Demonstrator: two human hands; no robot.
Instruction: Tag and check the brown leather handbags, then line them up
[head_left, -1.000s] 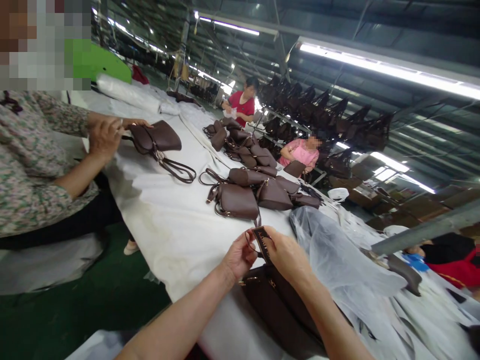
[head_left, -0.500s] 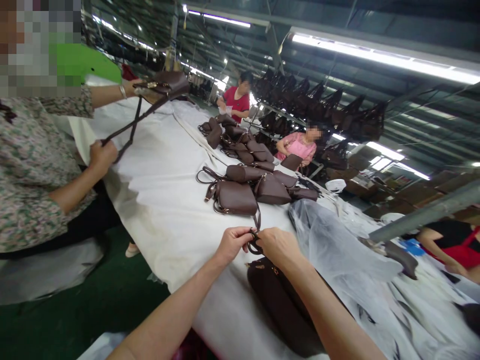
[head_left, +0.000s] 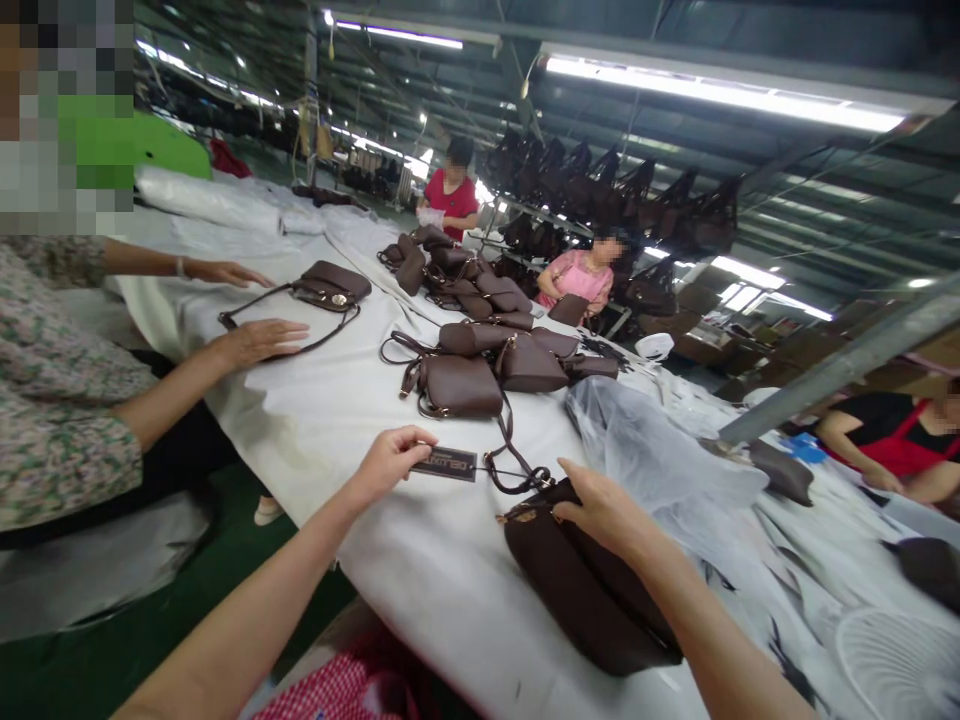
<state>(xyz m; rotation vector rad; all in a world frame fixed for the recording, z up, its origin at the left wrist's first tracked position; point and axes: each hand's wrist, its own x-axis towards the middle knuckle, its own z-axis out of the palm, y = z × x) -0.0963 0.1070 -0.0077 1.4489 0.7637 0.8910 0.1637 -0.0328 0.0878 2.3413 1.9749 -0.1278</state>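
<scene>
A dark hang tag [head_left: 448, 463] with gold lettering is pinched at its left end by my left hand [head_left: 394, 462]. A thin cord joins the tag to the strap [head_left: 517, 482] of a dark brown handbag [head_left: 581, 590], which lies on the white-covered table in front of me. My right hand [head_left: 611, 505] is over the top edge of that bag, thumb and forefinger apart, with nothing visible between them; its other fingers are partly hidden. Just beyond, another brown handbag [head_left: 461, 387] lies with its strap trailing toward the near bag.
Several brown bags [head_left: 480, 285] are piled farther up the white table cover [head_left: 300, 425]. Clear plastic sheeting [head_left: 637, 440] lies at right, near a white fan [head_left: 896, 655]. At left, a co-worker's hands [head_left: 262, 340] are by a small bag [head_left: 330, 285]. Other people stand beyond.
My left hand has drawn the tag leftward from the strap. My right hand has let go of the strap and moved right. The co-worker's bag now lies on the table.
</scene>
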